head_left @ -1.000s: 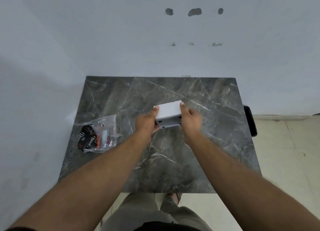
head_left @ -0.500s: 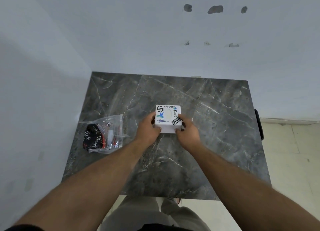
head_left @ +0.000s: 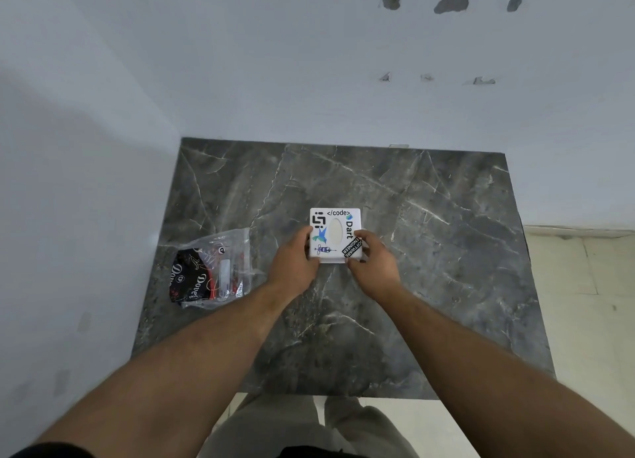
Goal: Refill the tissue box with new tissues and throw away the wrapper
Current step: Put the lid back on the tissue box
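White square tissue box (head_left: 335, 234) sits flat near the middle of the dark marble table (head_left: 429, 251), sticker-covered top face up, oval slot visible in the centre. Left hand (head_left: 294, 260) grips its left side, thumb on the top edge; right hand (head_left: 372, 261) grips the near right corner, fingers wrapped over the "software engineer" sticker. Clear plastic wrapper (head_left: 213, 268) with a black and red printed pack inside lies by the table's left edge, well apart from the box. Table's far edge touches the wall.
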